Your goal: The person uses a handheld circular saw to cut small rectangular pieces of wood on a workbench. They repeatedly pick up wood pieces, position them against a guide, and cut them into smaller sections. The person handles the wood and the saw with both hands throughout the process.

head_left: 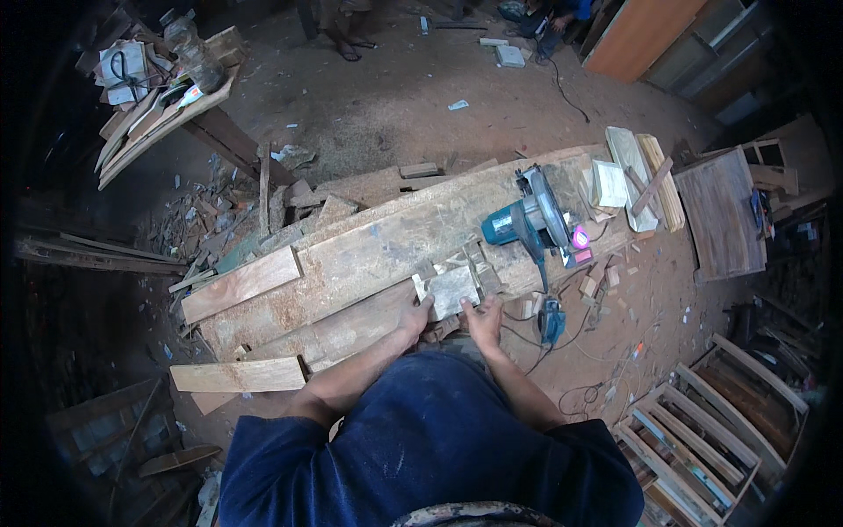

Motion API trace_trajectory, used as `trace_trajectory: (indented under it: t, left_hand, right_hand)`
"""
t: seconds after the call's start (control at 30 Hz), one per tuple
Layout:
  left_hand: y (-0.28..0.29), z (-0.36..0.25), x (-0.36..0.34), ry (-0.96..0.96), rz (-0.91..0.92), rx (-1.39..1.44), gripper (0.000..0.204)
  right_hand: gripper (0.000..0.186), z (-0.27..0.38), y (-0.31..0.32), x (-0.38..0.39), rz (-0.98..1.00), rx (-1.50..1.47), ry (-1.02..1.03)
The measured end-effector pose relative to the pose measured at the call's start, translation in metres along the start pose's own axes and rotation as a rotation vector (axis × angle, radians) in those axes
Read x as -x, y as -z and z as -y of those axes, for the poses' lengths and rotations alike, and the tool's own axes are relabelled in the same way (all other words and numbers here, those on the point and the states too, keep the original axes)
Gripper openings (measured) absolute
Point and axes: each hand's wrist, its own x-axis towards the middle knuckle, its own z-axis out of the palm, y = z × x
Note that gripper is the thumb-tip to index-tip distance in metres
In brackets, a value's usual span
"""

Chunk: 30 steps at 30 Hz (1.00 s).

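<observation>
A pale, squarish wooden block [451, 291] lies at the near edge of the workbench, in front of my body. My left hand [414, 318] grips its left near corner. At its right near side, the thumb of my right hand [482, 320] presses on the edge, with the other fingers bent beside it. Small wood offcuts [479, 258] sit just beyond and to the right of the block. A teal circular saw [523, 218] rests on the bench to the far right of my hands.
Boards [241, 286] lie on the bench's left, and another plank [237, 375] is nearer. A smaller teal power tool [551, 322] with cords is low on the right. Stacked timber [632, 176] stands at the right end. Slatted wooden frames [694, 439] fill the lower right.
</observation>
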Motion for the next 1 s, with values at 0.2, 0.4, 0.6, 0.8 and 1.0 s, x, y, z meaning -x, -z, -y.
trace_trajectory:
  t: [0.2,0.4,0.6,0.8,1.0]
  left_hand:
    - [-0.018,-0.026,0.011,0.112,-0.082,-0.387,0.06]
    - [-0.025,-0.026,0.009,0.165,-0.084,-0.335,0.064]
    - [-0.027,-0.022,0.007,0.159,-0.11,-0.271,0.058]
    - [-0.026,-0.003,-0.008,0.167,-0.053,-0.165,0.054]
    - [-0.017,-0.031,0.005,0.232,0.065,0.186,0.053]
  right_hand:
    - [0.061,-0.025,-0.005,-0.033,0.025,0.241,0.272]
    - [0.059,-0.039,-0.009,-0.044,0.004,0.059,0.283]
    - [0.062,-0.021,-0.003,-0.034,0.009,0.11,0.22]
    - [0.067,-0.016,0.004,-0.038,0.006,0.104,0.234]
    - [0.049,-0.005,0.049,-0.044,0.37,-0.389,-0.373]
